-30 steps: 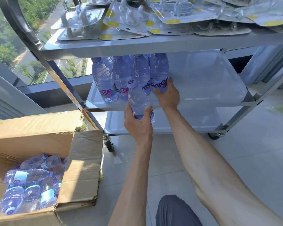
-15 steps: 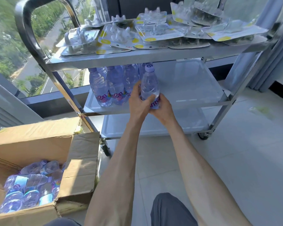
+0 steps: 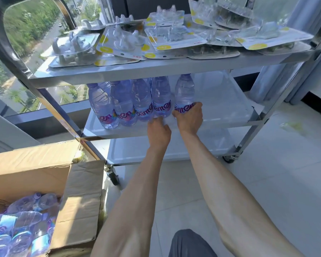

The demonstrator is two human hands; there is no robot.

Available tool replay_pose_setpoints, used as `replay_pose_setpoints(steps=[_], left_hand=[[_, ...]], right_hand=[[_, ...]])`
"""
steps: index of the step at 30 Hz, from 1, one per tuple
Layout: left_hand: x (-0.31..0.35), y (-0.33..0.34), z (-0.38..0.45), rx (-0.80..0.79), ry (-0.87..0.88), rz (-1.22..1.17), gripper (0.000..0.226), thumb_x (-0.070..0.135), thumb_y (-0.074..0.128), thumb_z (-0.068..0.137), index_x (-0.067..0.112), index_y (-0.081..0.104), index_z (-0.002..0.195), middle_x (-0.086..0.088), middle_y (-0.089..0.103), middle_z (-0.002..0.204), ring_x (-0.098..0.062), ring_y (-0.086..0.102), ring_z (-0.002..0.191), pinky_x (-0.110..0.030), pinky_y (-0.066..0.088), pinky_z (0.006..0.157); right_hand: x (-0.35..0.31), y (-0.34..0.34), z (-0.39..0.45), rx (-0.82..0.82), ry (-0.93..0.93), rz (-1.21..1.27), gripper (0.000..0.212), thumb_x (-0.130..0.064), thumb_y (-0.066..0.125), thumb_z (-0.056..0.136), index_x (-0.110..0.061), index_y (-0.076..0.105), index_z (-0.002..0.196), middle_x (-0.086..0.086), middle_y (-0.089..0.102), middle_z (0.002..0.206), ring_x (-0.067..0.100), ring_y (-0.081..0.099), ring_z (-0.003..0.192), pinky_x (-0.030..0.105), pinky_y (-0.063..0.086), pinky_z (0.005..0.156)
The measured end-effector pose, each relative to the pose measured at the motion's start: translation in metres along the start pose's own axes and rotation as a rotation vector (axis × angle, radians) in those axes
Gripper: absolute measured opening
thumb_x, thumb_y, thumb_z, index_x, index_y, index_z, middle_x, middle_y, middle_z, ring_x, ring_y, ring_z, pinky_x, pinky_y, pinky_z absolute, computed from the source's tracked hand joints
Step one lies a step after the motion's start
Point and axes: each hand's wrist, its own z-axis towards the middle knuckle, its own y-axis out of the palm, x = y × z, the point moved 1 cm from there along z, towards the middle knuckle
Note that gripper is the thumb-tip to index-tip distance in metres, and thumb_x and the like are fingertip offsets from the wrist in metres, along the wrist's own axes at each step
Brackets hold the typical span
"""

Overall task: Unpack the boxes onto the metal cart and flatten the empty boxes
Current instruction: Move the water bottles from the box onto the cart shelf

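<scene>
**Bottle set at right end of mid-shelf row**

Metal cart [image 3: 156, 71] has three shelves w/ raised rims. Mid shelf [image 3: 230, 115]: row of bottles [image 3: 130, 106] fills the left part, packed side by side, touching; everything right of the hands is bare steel out to the right post. Top-shelf edge hangs just above the caps — little headroom. Bottom shelf [image 3: 137, 149] shows bare steel. Cart handle curves up far left, against the window.

Right hand [image 3: 189, 117] grips the rightmost bottle [image 3: 184, 93] low down, fingers curled round its label; bottle upright, base on the mid shelf near the front rim, just beside its neighbour. Left hand [image 3: 158, 132] sits at the foot of the next bottle, fingers curled, at the front rim — can't tell if it holds anything; blurred.

Bottles: clear plastic, purple-tinted, pink-purple lettering on label.

Cardboard box [image 3: 44, 173] on the floor near left, flaps open, more bottles [image 3: 20, 229] lying inside, still in shrink wrap. Blister packs [image 3: 174, 38] cover the top shelf.
</scene>
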Motion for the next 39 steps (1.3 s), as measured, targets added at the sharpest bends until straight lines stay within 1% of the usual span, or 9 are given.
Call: replay_pose_setpoints(steps=[5, 9, 13, 21, 26, 32, 35, 37, 39], left_hand=[[-0.001, 0.010, 0.003, 0.107, -0.025, 0.048, 0.030, 0.007, 0.057, 0.088, 0.004, 0.061, 0.118, -0.016, 0.065, 0.112, -0.037, 0.057, 0.106, -0.041, 0.045, 0.081], [0.012, 0.006, 0.027, 0.152, -0.244, -0.019, 0.030, 0.031, 0.064, 0.094, 0.004, 0.060, 0.107, -0.014, 0.068, 0.106, -0.034, 0.062, 0.102, -0.038, 0.044, 0.081], [0.022, 0.009, 0.036, 0.129, -0.343, 0.066, 0.032, 0.036, 0.059, 0.097, 0.006, 0.059, 0.109, -0.014, 0.067, 0.108, -0.034, 0.063, 0.103, -0.037, 0.045, 0.079], [0.030, 0.016, 0.051, 0.118, -0.351, 0.150, 0.027, 0.032, 0.054, 0.099, 0.007, 0.062, 0.105, -0.014, 0.068, 0.108, -0.033, 0.063, 0.102, -0.034, 0.039, 0.074], [0.022, 0.017, 0.055, 0.132, -0.324, 0.092, 0.027, 0.034, 0.056, 0.098, 0.010, 0.065, 0.105, -0.011, 0.070, 0.102, -0.031, 0.065, 0.099, -0.032, 0.040, 0.073], [-0.018, -0.009, 0.022, 0.341, -0.248, -0.094, 0.019, 0.030, 0.060, 0.090, 0.013, 0.068, 0.086, -0.002, 0.070, 0.078, -0.024, 0.064, 0.076, -0.027, 0.041, 0.066], [-0.037, -0.031, 0.017, 0.553, -0.446, -0.174, 0.032, 0.041, 0.069, 0.079, 0.017, 0.060, 0.098, -0.001, 0.064, 0.096, -0.024, 0.060, 0.094, -0.035, 0.051, 0.076], [-0.049, -0.045, 0.014, 0.642, -0.568, -0.246, 0.066, 0.046, 0.079, 0.073, 0.016, 0.050, 0.125, -0.009, 0.053, 0.126, -0.027, 0.048, 0.122, -0.042, 0.050, 0.091], [-0.056, -0.054, 0.013, 0.570, -0.604, -0.270, 0.103, 0.052, 0.083, 0.070, 0.015, 0.028, 0.149, -0.014, 0.029, 0.153, -0.032, 0.027, 0.143, -0.046, 0.039, 0.108]], right_hand=[[0.013, 0.012, -0.002, 0.064, -0.066, 0.004, 0.067, -0.037, 0.087, 0.058, -0.011, 0.046, 0.104, 0.003, 0.059, 0.102, 0.026, 0.061, 0.091, 0.028, 0.037, 0.066], [0.019, 0.022, -0.004, 0.135, -0.087, 0.022, 0.068, -0.038, 0.087, 0.057, -0.012, 0.048, 0.106, 0.001, 0.058, 0.102, 0.023, 0.059, 0.093, 0.032, 0.047, 0.070], [0.022, 0.025, -0.005, 0.154, -0.116, 0.019, 0.067, -0.037, 0.083, 0.059, -0.012, 0.047, 0.109, 0.001, 0.057, 0.104, 0.022, 0.057, 0.096, 0.032, 0.047, 0.071], [0.024, 0.022, -0.004, 0.144, -0.130, 0.056, 0.066, -0.041, 0.082, 0.060, -0.010, 0.047, 0.106, 0.001, 0.057, 0.101, 0.022, 0.055, 0.094, 0.033, 0.046, 0.069], [0.023, 0.022, -0.003, 0.134, -0.133, 0.035, 0.068, -0.039, 0.086, 0.059, -0.010, 0.047, 0.107, 0.002, 0.058, 0.102, 0.022, 0.056, 0.095, 0.032, 0.046, 0.071], [0.020, 0.023, -0.009, 0.132, -0.125, 0.022, 0.075, -0.031, 0.091, 0.057, -0.010, 0.048, 0.115, 0.004, 0.059, 0.110, 0.025, 0.057, 0.100, 0.035, 0.050, 0.083], [0.017, 0.022, -0.011, 0.078, -0.106, 0.036, 0.073, -0.029, 0.090, 0.058, -0.011, 0.049, 0.115, 0.004, 0.060, 0.110, 0.026, 0.058, 0.099, 0.033, 0.049, 0.081], [0.011, 0.022, -0.018, 0.025, -0.087, 0.027, 0.069, -0.030, 0.088, 0.058, -0.011, 0.050, 0.113, 0.003, 0.061, 0.108, 0.026, 0.060, 0.096, 0.028, 0.042, 0.074], [0.004, 0.029, -0.028, -0.011, -0.092, 0.023, 0.068, -0.031, 0.088, 0.059, -0.011, 0.050, 0.111, 0.004, 0.061, 0.106, 0.026, 0.060, 0.094, 0.026, 0.038, 0.071]])
